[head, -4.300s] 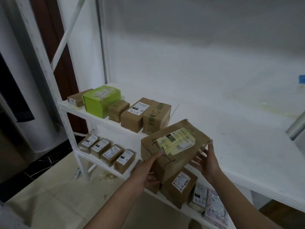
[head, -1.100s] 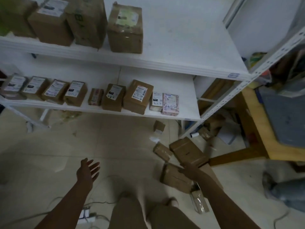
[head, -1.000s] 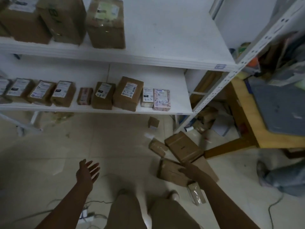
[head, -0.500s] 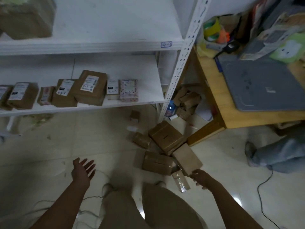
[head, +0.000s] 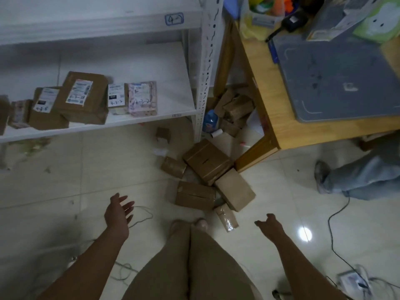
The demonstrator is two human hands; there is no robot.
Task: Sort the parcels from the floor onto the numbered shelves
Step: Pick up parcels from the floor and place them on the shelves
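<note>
Several brown cardboard parcels lie in a heap on the tiled floor: a large box (head: 207, 160), a plain box (head: 235, 192), a flat box (head: 194, 195), a small one (head: 173, 167) and a narrow taped packet (head: 226, 217). My right hand (head: 269, 224) hovers empty, fingers loosely curled, just right of the taped packet. My left hand (head: 119, 212) is open, palm up, well left of the heap. The white shelf unit (head: 181, 109) holds labelled parcels (head: 83, 96) on its lower board; a tag (head: 174, 19) marks the upper board.
A wooden table (head: 272, 100) with a grey mat stands at the right, more boxes (head: 237, 107) piled beneath it. Another person's leg and shoe (head: 355, 176) rest on the floor at the right. Cables (head: 337, 234) trail over the tiles. My own legs (head: 188, 263) fill the bottom middle.
The parcel I held went onto the upper shelf. My view has swung down and right to the floor heap; my right hand has drawn back from the boxes to the right.
</note>
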